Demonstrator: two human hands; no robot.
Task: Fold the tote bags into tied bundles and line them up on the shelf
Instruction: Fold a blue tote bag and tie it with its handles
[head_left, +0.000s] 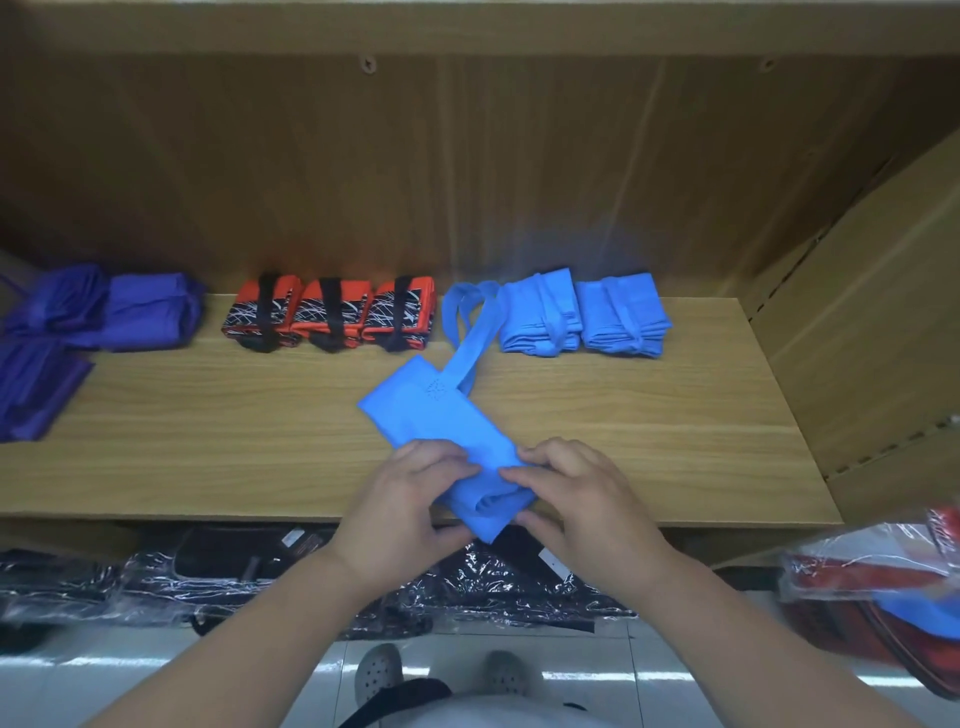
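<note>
Where the wood-grain shelf (675, 415) reaches its front edge, approx. mid-length, a blue tote bag (441, 431) is held, folded lengthwise into a long flat strip & laid diag., its near end overhanging that edge. Fabric is seen to be matte & soft, w/ a stitched patch where the handles (470, 332) are joined; these flat straps are stretched toward the back edge. The near end is pinched by the left hand (410, 499) & right hand (582, 493): each grip is closed on the cloth, fingers curled on top, thumbs beneath. Along the back edge are lined two tied blue bundles (621, 314), three red-and-black bundles (327, 314) bound w/ black straps, & loose purple bags (119, 312) at the left end.
</note>
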